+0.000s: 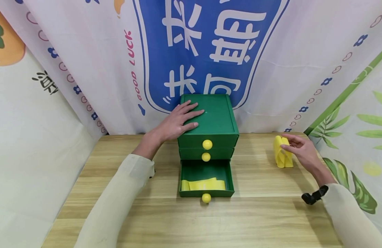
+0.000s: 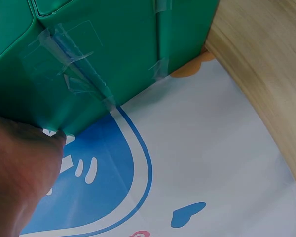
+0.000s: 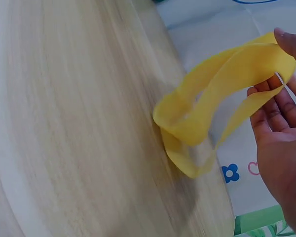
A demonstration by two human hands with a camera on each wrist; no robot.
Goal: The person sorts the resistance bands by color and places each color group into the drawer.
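Observation:
My left hand [image 1: 175, 123], fingers spread, rests on the top of a small green drawer cabinet [image 1: 215, 119]. In the left wrist view that hand [image 2: 19, 173] shows beside the cabinet's taped side [image 2: 123, 49]. The bottom drawer [image 1: 206, 168] is pulled out, and a folded yellow band [image 1: 204, 185] lies inside it near the front. Off to the right, my right hand [image 1: 302, 151] pinches a looped yellow elastic band [image 1: 283, 156] between thumb and fingers. The right wrist view shows the band [image 3: 187, 123] hanging in wide loops from that hand [image 3: 286, 123].
The cabinet stands at the back of the wooden table [image 1: 178, 220]. Its upper two drawers are closed, with yellow round knobs [image 1: 207, 144]. A printed curtain [image 1: 110, 62] hangs behind and around the table. A black strap [image 1: 315, 195] sits on the right wrist.

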